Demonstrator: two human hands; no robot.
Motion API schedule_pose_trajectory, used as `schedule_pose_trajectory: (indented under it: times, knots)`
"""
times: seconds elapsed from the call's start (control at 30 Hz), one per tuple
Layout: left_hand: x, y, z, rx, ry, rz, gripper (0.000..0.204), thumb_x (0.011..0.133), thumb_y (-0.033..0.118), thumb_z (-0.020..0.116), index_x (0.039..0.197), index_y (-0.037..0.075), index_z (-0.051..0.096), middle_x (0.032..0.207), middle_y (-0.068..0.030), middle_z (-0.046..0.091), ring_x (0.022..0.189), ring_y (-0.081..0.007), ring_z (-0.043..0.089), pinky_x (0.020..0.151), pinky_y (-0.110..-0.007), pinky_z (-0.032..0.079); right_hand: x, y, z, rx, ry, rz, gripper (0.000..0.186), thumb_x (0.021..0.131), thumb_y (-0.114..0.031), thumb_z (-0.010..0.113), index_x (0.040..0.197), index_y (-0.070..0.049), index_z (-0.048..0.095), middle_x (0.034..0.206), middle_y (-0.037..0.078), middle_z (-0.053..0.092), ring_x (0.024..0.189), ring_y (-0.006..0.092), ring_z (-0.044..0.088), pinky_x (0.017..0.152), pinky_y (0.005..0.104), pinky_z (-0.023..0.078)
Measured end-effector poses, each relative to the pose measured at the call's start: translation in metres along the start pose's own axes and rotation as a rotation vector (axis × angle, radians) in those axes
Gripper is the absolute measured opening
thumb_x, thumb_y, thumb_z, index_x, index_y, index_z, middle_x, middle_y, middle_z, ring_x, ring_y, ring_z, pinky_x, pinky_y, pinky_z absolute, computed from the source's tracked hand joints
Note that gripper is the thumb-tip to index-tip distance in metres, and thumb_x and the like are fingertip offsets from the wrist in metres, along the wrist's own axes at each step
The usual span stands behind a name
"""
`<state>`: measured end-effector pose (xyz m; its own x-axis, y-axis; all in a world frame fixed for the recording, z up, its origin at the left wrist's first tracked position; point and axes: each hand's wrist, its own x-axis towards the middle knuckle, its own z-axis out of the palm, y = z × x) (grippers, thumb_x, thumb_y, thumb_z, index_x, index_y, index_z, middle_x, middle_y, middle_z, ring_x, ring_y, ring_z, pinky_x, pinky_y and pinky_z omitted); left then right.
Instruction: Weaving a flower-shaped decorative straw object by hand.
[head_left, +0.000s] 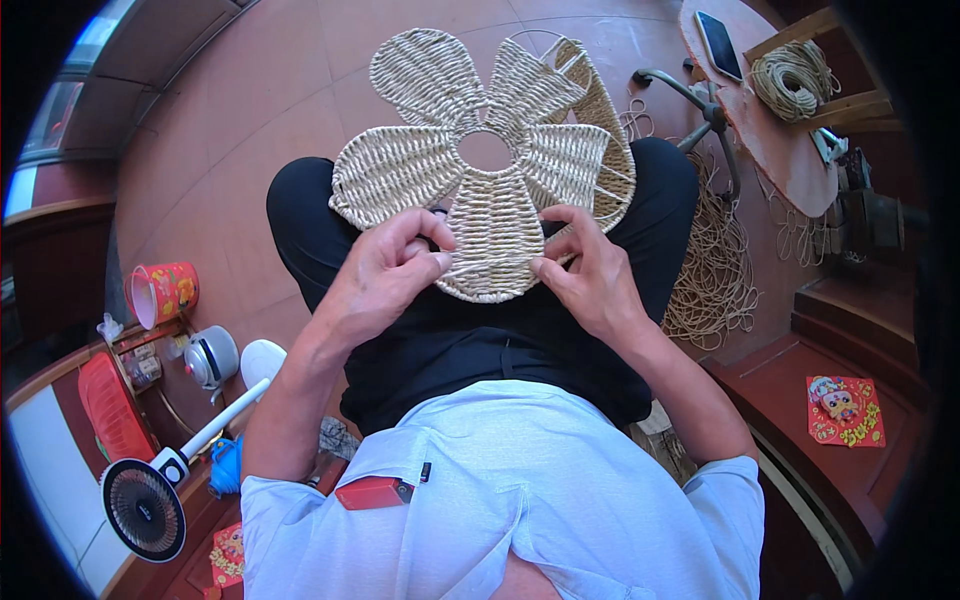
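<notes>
Across my lap lies a flower-shaped woven piece (497,225) of pale twisted cord, with several petals around a round hole. Its nearest petal points toward me. My left hand (395,262) pinches that petal's left edge between thumb and fingers. On the opposite edge, my right hand (590,268) grips the petal in the same way, thumb near the lower corner. Some petals at the right show bare wire frame and strands not covered by weave. Behind them, a second woven part (612,170) rests against my right knee, partly hidden.
A heap of loose cord (712,290) lies on the floor at right, below a table (770,130) bearing a phone (718,46) and a cord coil (793,80). At left stand a fan (145,508), a red floral bucket (164,294) and a rice cooker (211,356).
</notes>
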<state>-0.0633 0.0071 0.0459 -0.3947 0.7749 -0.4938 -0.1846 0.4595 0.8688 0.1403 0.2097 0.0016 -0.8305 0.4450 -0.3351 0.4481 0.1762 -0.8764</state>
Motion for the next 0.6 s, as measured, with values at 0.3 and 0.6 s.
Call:
schedule_pose_trajectory:
  times: [0.3,0.6]
  knots:
    - [-0.041,0.036,-0.049,-0.063,0.189,0.053,0.023,0.103,0.018,0.072,0.122,0.009,0.065,0.075,0.0164,0.041,0.062,0.0047,0.031,0.054,-0.019,0.020,0.004,-0.011,0.018,-0.289,0.098,-0.401,0.018,0.095,-0.008,0.078,0.113,-0.008,0.075,0.100,0.008,0.066,0.087,0.0297,0.071,0.078,0.0430,0.058]
    - [-0.031,0.024,-0.129,-0.148,0.437,0.256,0.028,0.109,0.025,0.073,0.131,0.008,0.066,0.081,0.0120,0.048,0.060,0.0028,0.037,0.051,-0.017,0.027,0.023,-0.022,0.009,0.076,-0.037,-0.209,0.017,0.102,-0.015,0.081,0.110,0.000,0.081,0.094,0.005,0.079,0.085,0.0102,0.070,0.077,0.0306,0.056]
